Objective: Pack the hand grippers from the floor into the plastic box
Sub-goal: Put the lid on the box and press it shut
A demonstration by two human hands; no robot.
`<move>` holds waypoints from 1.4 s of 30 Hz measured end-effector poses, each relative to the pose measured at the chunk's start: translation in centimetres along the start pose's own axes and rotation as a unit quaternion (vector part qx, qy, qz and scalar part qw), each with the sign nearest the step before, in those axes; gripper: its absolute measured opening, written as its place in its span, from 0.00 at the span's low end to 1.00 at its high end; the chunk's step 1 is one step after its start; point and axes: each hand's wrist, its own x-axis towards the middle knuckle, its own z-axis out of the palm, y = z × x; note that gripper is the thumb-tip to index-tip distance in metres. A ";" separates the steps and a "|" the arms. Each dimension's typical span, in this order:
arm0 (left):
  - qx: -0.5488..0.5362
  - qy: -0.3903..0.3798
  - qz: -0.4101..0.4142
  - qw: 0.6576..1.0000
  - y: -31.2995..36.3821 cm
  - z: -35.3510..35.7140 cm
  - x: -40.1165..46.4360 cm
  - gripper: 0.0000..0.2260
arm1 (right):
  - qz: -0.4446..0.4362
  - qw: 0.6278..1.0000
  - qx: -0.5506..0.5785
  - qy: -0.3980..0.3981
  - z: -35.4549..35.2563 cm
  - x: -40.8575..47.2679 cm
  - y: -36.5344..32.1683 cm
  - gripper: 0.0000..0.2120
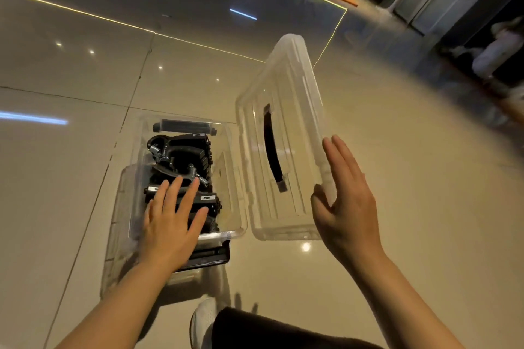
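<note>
Left hand [170, 221] presses flat on the hand grippers [181, 159] in the box [235, 178]; right hand [344, 201], fingers straight (thumb tucked behind), tilts the lid [286, 127], probably to close next.

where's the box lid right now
In the head view, the clear lid stands tilted open right of the plastic box, its outer edge against the right hand.
</note>
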 end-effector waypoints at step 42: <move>0.132 -0.019 -0.042 0.990 -6.6 0.1 5.9 0.28 | 0.122 0.970 0.080 -0.195 21.9 1.8 3.3 0.30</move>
